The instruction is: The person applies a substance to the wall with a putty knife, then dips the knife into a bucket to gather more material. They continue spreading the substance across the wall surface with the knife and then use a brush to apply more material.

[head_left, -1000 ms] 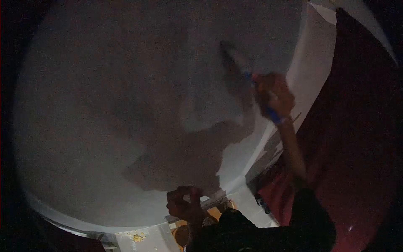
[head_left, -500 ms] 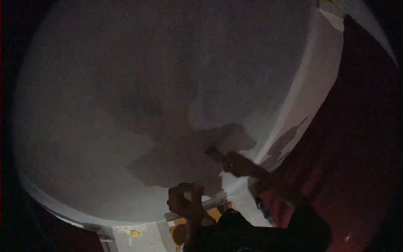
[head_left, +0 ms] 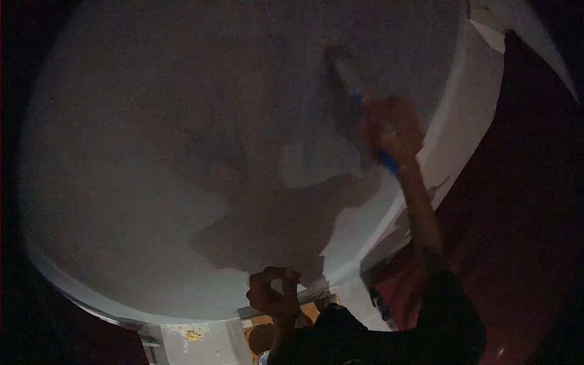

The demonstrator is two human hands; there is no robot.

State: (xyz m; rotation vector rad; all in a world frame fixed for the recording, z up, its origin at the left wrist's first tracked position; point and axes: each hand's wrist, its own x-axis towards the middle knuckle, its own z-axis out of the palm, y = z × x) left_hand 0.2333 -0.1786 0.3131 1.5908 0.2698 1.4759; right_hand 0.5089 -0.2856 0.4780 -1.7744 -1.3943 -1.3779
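Observation:
Up at the right of the pale, dim surface [head_left: 121,182], my right hand [head_left: 395,131] is closed round the blue handle of a brush-like tool [head_left: 350,76]. The tool's dark tip points up and to the left, and motion blurs it. Low in the middle, my left hand [head_left: 274,292] is raised with its fingers curled and the thumb near the fingertips, leaving a gap inside. Whether it holds anything small is too dark to tell. Shadows of arms and head fall across the pale surface.
Dark red cloth or wall [head_left: 499,243] fills the right side beyond a pale curved border [head_left: 462,109]. At the bottom, yellow bits [head_left: 194,333] lie on a whitish surface [head_left: 176,353], beside an orange-brown patterned area [head_left: 258,336].
My right hand has moved up from near the lower border, carrying the tool, and the arm is now stretched out. My left hand has hardly moved.

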